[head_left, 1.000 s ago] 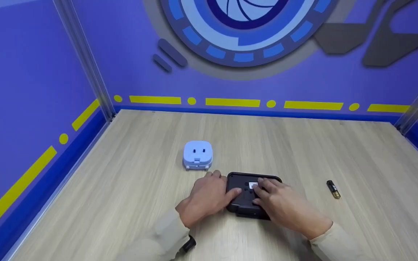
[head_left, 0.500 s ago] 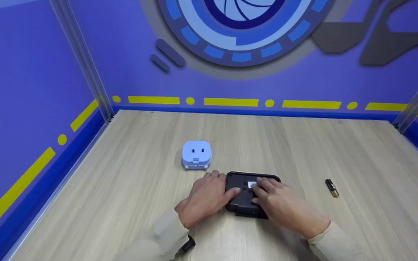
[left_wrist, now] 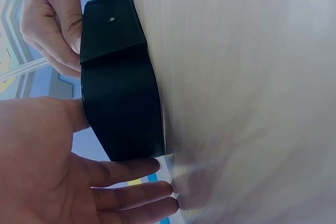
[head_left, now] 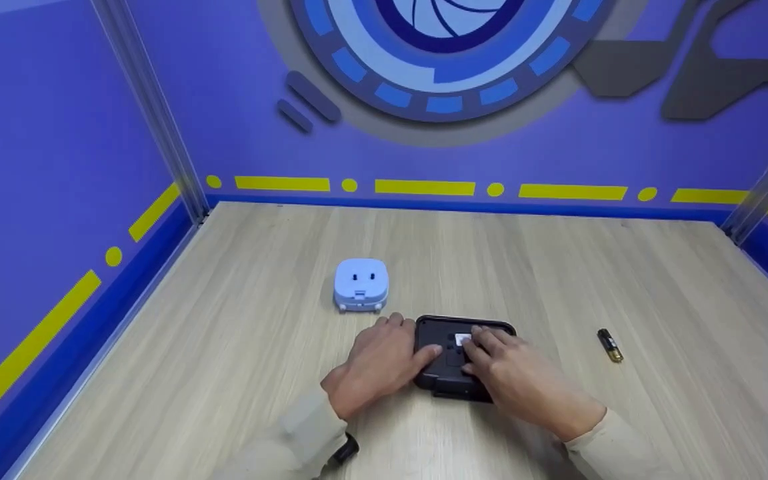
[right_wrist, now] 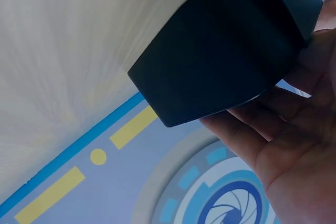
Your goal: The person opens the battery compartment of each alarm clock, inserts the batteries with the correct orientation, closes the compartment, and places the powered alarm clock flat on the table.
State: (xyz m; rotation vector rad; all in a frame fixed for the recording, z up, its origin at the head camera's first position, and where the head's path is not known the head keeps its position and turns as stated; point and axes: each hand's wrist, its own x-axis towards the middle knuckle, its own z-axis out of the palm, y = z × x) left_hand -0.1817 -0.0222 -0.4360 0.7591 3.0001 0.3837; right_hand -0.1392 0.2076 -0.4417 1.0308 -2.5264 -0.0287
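Observation:
A black, box-like device [head_left: 449,370] with rounded corners lies on the table, a white label [head_left: 463,340] on its upper face. At its left side is my left hand [head_left: 381,360], holding it with the thumb over the top edge and a finger against the side wall. My right hand [head_left: 527,380] rests its fingertips on the upper face, partly over the label, and hides the device's right part. In the left wrist view, the dark side wall [left_wrist: 123,106] shows between thumb and fingers. The right wrist view has the right fingers [right_wrist: 239,132] along the device's edge.
Behind the hands stands a small light-blue case [head_left: 361,283] with two black marks on top. A black-and-gold battery [head_left: 610,345] lies to the right on the wooden table [head_left: 277,267]. Blue printed panels [head_left: 424,160] enclose the back and sides.
The whole scene shifted very slightly left between the oldest frame and now. Both hands keep the same place on the device; the case and the battery stay put.

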